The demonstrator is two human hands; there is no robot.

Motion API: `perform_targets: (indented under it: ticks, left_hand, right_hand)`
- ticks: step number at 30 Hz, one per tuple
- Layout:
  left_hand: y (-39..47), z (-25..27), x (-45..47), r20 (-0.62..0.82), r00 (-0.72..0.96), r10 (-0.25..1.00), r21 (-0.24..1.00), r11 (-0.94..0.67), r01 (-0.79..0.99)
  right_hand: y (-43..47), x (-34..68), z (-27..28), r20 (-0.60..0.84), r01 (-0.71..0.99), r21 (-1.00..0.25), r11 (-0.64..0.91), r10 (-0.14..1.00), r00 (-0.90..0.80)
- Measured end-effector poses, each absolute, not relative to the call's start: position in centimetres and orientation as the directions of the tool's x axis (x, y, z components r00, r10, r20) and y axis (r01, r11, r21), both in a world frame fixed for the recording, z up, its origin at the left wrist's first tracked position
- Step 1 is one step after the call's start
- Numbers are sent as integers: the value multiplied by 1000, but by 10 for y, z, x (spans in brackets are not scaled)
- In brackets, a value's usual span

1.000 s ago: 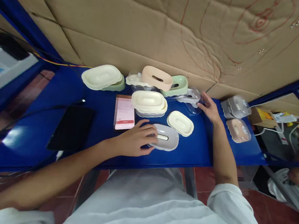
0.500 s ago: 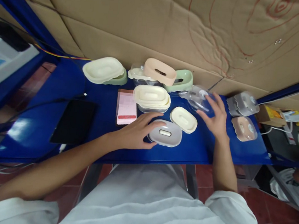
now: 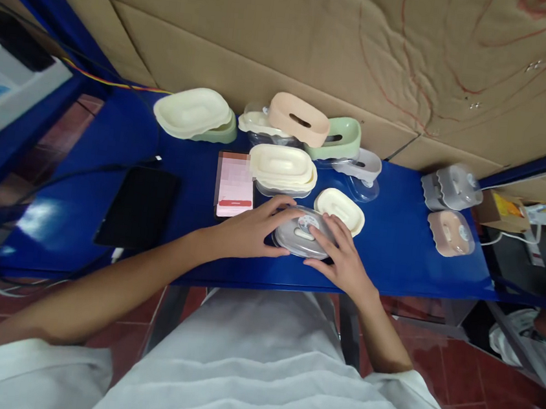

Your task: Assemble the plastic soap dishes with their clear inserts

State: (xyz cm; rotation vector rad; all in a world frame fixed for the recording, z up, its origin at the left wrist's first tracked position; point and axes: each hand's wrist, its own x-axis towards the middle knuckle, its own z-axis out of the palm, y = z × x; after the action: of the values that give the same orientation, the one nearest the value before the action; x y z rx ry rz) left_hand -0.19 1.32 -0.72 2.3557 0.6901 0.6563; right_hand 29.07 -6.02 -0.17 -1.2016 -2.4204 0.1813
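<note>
I look down on a blue table set against a wall of brown cardboard, with blue frame rails at either side and red floor tiles below. A black tablet lies flat at the left, a pink phone just right of it. Along the back I see a cream dish on a green one, a peach box leaning on a green box, and clear plastic pieces beside them. A stack of cream trays sits mid-table, a single cream tray just right of it. Two wrapped dishes, grey and peach, lie well apart at the far right.

The grey dish sits near the front edge, between my hands, with a clear cover over its top. My left hand cups its left side, fingers curved around the rim, thumb low against the near edge. My right hand rests on its right side, fingers spread and laid flat over the cover, the tips reaching toward its middle. Both hands touch it; neither lifts it off the table as far as I can tell.
</note>
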Motion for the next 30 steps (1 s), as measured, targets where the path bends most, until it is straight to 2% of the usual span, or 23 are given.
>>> perform_targets:
  ticks: [8, 14, 18, 21, 23, 25, 28, 30]
  left_hand:
    - [13, -7, -3, 301, 755, 582, 618, -722, 310]
    - [13, -10, -5, 256, 783, 567, 567, -744, 353]
    - [10, -6, -4, 228, 792, 566, 623, -710, 327]
    - [7, -3, -2, 203, 799, 566, 622, -705, 341]
    - [5, -4, -1, 208, 802, 560, 575, -733, 363]
    - [4, -6, 0, 231, 805, 547, 517, -770, 375]
    - [5, -9, 2, 263, 805, 532, 459, -802, 381]
    - [6, -11, 3, 280, 804, 525, 442, -814, 377]
  right_hand:
    - [-70, 288, -9, 348, 731, -212, 648, 749, -564]
    - [-71, 289, -11, 349, 732, -200, 651, 746, -568]
    - [-82, 298, -9, 356, 729, -209, 651, 745, -564]
    - [-93, 324, -5, 470, 749, -207, 629, 736, -488]
    - [-92, 353, -2, 587, 822, -199, 534, 737, -336]
    - [-79, 388, -2, 656, 905, -225, 360, 743, -132]
    - [-40, 443, -9, 654, 955, -279, 100, 748, 113]
    - [-11, 472, -15, 628, 954, -299, 19, 757, 182]
